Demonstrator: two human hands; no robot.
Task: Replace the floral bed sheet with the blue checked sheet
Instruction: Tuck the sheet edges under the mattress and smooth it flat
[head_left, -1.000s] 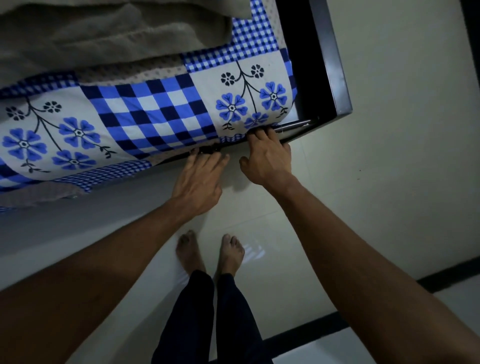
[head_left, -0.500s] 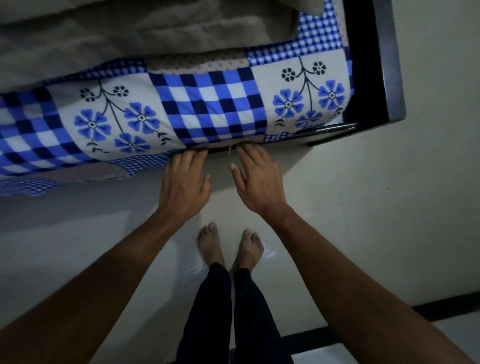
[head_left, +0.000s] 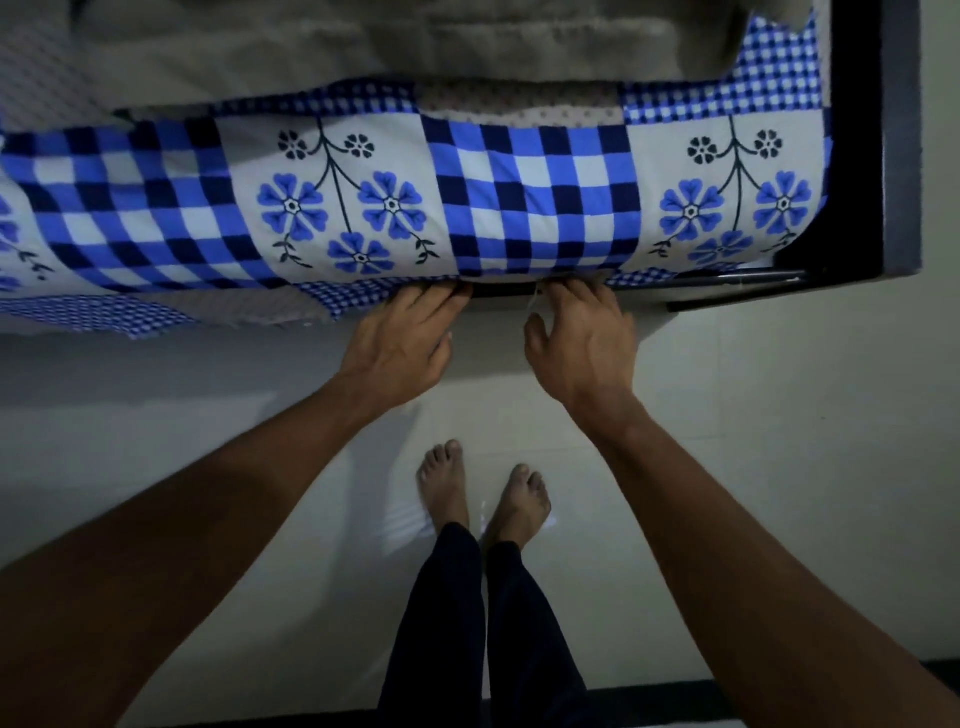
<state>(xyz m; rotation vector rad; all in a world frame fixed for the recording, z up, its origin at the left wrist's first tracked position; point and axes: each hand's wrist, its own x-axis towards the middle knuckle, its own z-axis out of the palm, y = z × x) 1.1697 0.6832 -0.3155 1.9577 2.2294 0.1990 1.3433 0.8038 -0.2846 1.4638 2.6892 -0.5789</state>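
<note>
— Blue checked sheet (head_left: 535, 208)?
— Draped across the frame's upper half; left hand (head_left: 400, 343) presses its lower hem, fingers straight; right hand (head_left: 582, 353): fingertips hidden beneath it; grip unclear.

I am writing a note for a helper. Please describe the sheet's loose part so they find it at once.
From the black frame at the right, follow the edge of the sheet leftward. Past the left hand, a flap of small blue checks and grey dots hangs out, while the edge beyond the right hand is tucked in.
</note>
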